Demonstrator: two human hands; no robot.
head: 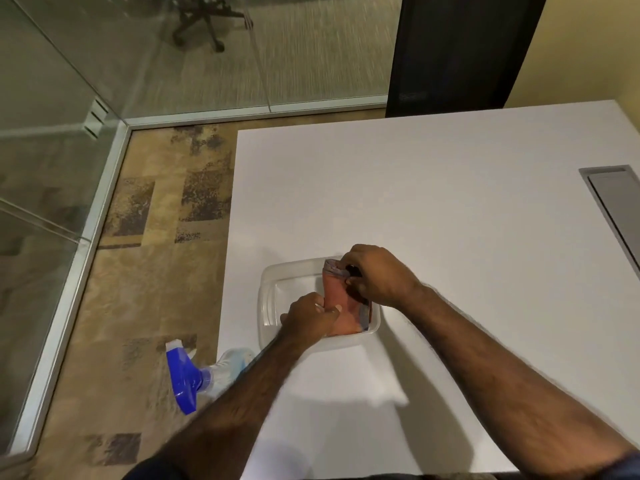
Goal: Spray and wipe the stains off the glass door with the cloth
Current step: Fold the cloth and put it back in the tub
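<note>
A folded pink cloth (341, 299) with a grey-blue edge lies in a clear plastic container (273, 292) on the white table (433, 202). My left hand (310, 317) grips the cloth's near end, thumb on top. My right hand (377, 273) pinches the cloth's far end at the container's back rim. A spray bottle (204, 372) with a blue trigger head stands at the table's left edge, partly hidden by my left forearm. The glass door (41, 140) stands at the left.
Patterned carpet (156, 271) fills the strip between the table and the glass. A glass wall (242, 57) with a metal floor rail runs along the back, an office chair behind it. A dark panel (460, 53) rises behind the table. A grey cable hatch (613, 199) is set at the table's right.
</note>
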